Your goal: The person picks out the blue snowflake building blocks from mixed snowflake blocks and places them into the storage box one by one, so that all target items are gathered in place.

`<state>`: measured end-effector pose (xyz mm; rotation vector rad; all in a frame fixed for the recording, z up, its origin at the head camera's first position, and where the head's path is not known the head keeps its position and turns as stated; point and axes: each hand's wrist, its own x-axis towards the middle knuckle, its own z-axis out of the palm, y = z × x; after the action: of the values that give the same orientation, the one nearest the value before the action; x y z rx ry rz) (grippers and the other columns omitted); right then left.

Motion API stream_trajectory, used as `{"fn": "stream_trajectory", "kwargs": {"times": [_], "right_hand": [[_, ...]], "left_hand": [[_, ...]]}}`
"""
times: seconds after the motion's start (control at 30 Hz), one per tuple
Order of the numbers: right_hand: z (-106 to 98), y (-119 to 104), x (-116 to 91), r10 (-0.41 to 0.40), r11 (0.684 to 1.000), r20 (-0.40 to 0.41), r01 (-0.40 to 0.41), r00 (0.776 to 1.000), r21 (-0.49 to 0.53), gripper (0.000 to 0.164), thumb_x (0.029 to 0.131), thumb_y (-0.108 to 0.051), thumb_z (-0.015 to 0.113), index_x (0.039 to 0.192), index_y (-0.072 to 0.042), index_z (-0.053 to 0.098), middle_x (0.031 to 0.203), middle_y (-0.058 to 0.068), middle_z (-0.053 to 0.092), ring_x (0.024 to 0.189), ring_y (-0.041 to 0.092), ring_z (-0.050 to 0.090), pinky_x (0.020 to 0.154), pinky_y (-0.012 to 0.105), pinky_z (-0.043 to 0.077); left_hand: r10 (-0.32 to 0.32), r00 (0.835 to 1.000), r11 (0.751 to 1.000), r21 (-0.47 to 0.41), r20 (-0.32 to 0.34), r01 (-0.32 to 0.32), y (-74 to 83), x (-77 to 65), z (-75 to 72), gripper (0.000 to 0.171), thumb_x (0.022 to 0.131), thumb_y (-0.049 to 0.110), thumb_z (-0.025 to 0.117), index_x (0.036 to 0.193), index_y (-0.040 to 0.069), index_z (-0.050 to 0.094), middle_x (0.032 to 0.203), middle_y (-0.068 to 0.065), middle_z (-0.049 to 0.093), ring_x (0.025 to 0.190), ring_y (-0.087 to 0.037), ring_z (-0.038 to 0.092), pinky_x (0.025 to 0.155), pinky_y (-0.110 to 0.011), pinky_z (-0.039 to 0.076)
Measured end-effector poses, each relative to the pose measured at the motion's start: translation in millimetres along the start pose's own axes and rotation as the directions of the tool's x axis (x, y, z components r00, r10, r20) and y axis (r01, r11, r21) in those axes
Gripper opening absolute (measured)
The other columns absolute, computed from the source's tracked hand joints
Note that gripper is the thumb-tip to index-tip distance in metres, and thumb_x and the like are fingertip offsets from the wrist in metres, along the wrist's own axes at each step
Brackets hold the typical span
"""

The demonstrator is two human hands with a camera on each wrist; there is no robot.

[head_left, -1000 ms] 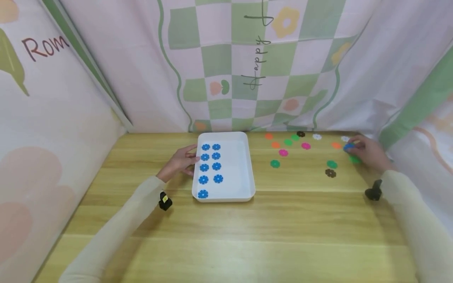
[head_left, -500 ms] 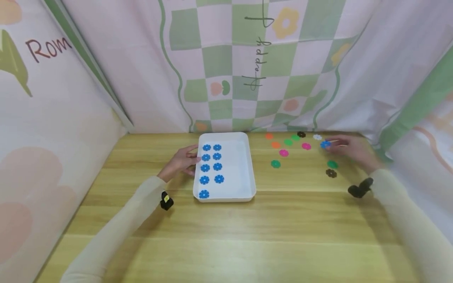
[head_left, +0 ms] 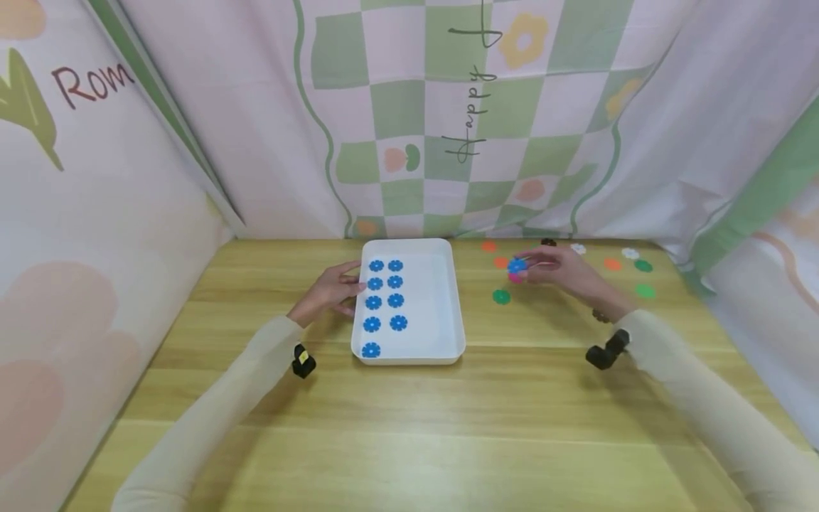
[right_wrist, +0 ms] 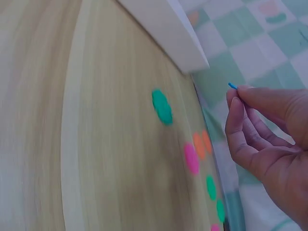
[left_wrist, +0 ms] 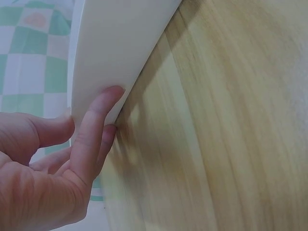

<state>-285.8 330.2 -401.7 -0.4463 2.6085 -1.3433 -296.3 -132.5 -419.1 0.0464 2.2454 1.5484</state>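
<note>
My right hand (head_left: 555,272) pinches a blue flower-shaped disc (head_left: 515,266) between thumb and fingertips, raised over the table right of the white tray (head_left: 431,291). In the right wrist view only the disc's thin blue edge (right_wrist: 232,85) shows beyond the fingertips. My left hand (head_left: 329,290) rests against the tray's left side. In the left wrist view its thumb (left_wrist: 53,131) touches the rim and its fairly straight fingers (left_wrist: 91,125) lie along the outer wall (left_wrist: 118,43). Inside the tray, several blue flower discs (head_left: 373,302) lie flat in two columns on the left half.
Flower discs in other colours lie on the wooden table (head_left: 409,427) to the right: a green disc (head_left: 502,296), an orange disc (head_left: 612,264), a white disc (head_left: 630,253) and several more. Behind the table hangs a checked curtain (head_left: 441,128); a printed curtain (head_left: 83,249) stands at left.
My right hand has carried the blue flower disc leftwards from the far right side towards the tray, uncovering white, orange and green discs. My left hand has stayed at the tray's side.
</note>
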Motion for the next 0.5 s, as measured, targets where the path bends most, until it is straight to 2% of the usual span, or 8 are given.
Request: {"fn": "stream_trajectory", "kwargs": {"times": [0.13, 0.23, 0.3, 0.43, 0.5], "right_hand": [[17, -17, 10, 0.01, 0.999, 0.056, -0.012, 0.998, 0.033, 0.051, 0.102, -0.03, 0.072, 0.146, -0.008, 0.059, 0.136, 0.016, 0.067, 0.117, 0.012, 0.067, 0.101, 0.026, 0.057], [28, -28, 17, 0.0, 0.996, 0.091, -0.008, 0.996, 0.086, 0.053, 0.101, -0.026, 0.073, 0.147, -0.006, 0.057, 0.135, 0.018, 0.065, 0.117, 0.016, 0.069, 0.105, 0.036, 0.058], [35, -35, 22, -0.034, 0.993, 0.104, 0.021, 0.994, 0.116, 0.051, 0.101, -0.021, 0.073, 0.146, -0.003, 0.058, 0.133, 0.02, 0.066, 0.115, 0.02, 0.07, 0.105, 0.04, 0.059], [52, -57, 34, -0.12, 0.986, 0.128, 0.104, 0.984, 0.127, 0.044, 0.099, -0.013, 0.073, 0.14, -0.001, 0.062, 0.126, 0.02, 0.07, 0.112, 0.024, 0.071, 0.099, 0.038, 0.063], [63, -70, 39, -0.151, 0.985, 0.169, 0.134, 0.974, 0.109, 0.041, 0.098, -0.011, 0.075, 0.137, -0.002, 0.065, 0.12, 0.017, 0.073, 0.108, 0.023, 0.073, 0.096, 0.037, 0.064]], "left_hand": [[0.0, 1.0, 1.0, 0.0, 0.005, 0.0, 0.6, 0.5, 1.3, 0.067, 0.108, 0.01, 0.058, 0.167, 0.013, 0.025, 0.163, -0.026, 0.039, 0.13, -0.043, 0.061, 0.078, -0.038, 0.069], [0.009, 1.0, 1.0, 0.001, 0.01, -0.009, 0.3, 0.3, 1.7, 0.067, 0.108, 0.009, 0.058, 0.167, 0.013, 0.026, 0.163, -0.026, 0.04, 0.129, -0.044, 0.062, 0.078, -0.038, 0.069], [0.014, 1.0, 1.0, -0.001, 0.015, -0.014, 0.5, -0.3, 1.8, 0.067, 0.108, 0.009, 0.058, 0.167, 0.013, 0.026, 0.162, -0.027, 0.041, 0.129, -0.044, 0.062, 0.078, -0.038, 0.069], [0.016, 1.0, 1.0, 0.003, 0.009, -0.016, 1.2, -1.6, 1.7, 0.068, 0.108, 0.008, 0.058, 0.167, 0.012, 0.025, 0.162, -0.027, 0.041, 0.13, -0.044, 0.061, 0.076, -0.038, 0.069], [0.01, 1.0, 1.0, 0.005, 0.002, -0.01, 1.4, -2.5, 1.4, 0.067, 0.108, 0.008, 0.058, 0.167, 0.012, 0.025, 0.162, -0.028, 0.041, 0.131, -0.044, 0.061, 0.076, -0.038, 0.069]]}}
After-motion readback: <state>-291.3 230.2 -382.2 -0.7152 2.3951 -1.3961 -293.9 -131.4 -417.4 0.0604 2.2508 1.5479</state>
